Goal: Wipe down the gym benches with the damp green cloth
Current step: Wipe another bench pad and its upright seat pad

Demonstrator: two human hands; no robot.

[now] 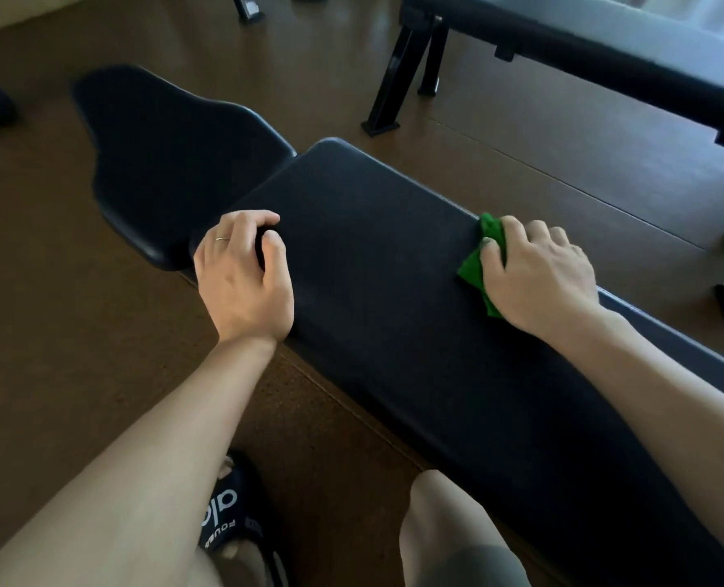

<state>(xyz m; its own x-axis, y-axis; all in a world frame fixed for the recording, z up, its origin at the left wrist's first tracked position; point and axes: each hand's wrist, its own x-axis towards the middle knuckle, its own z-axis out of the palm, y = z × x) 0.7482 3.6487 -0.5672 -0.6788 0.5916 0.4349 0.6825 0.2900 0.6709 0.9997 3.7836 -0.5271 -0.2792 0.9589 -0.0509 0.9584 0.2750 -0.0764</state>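
The green cloth [481,264] is pressed onto the black bench pad [385,298] near its far edge, gripped under the curled fingers of the right hand [538,277]. The left hand [241,277] is rested on the pad's near corner, fingers curled over the edge beside the seat pad [161,163]. A second bench [584,48] is seen beyond the pad, well apart.
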